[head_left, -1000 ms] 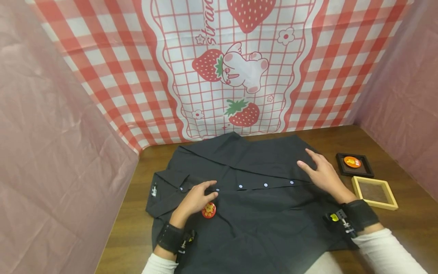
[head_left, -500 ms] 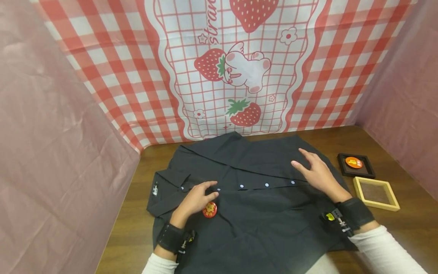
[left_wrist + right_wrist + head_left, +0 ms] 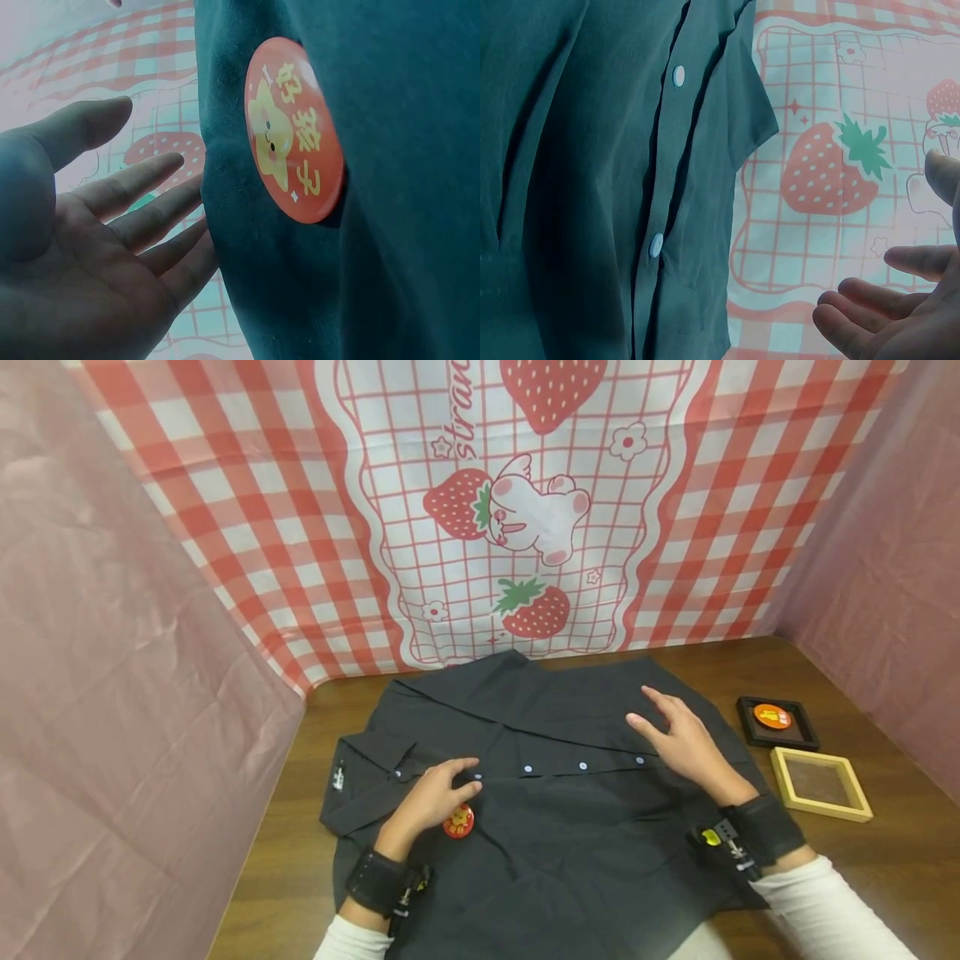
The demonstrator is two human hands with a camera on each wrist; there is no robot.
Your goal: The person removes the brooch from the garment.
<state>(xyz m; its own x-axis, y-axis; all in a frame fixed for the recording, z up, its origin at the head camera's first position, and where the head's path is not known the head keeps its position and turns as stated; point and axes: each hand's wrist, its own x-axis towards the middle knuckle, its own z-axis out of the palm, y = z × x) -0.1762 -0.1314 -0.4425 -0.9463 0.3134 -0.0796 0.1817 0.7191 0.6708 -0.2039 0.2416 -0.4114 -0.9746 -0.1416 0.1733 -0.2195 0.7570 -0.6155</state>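
Observation:
A dark grey short-sleeved shirt (image 3: 570, 852) with a row of pale buttons lies spread on the table, its collar (image 3: 367, 781) toward the left. On its front sits a round red badge (image 3: 292, 131) with a yellow star and characters. My left hand (image 3: 433, 795) hovers beside the badge, fingers loosely extended, holding nothing; in the head view it partly covers the badge's edge. Above the lower end of the button row is my right hand (image 3: 688, 745), thumb and fingers spread apart with nothing between them. In the right wrist view, two shirt buttons (image 3: 656, 245) show clearly.
To the right lie a black square frame (image 3: 804, 739) with an orange round badge (image 3: 772, 717) in it, and a pale yellow frame (image 3: 859, 787). A strawberry-print cloth (image 3: 517, 610) hangs behind the table (image 3: 273, 852). Pink cloth (image 3: 135, 677) hangs at both sides.
My right hand has drifted left over the shirt, away from the frames. The left hand has stayed almost in place, and the shirt and badges have not moved.

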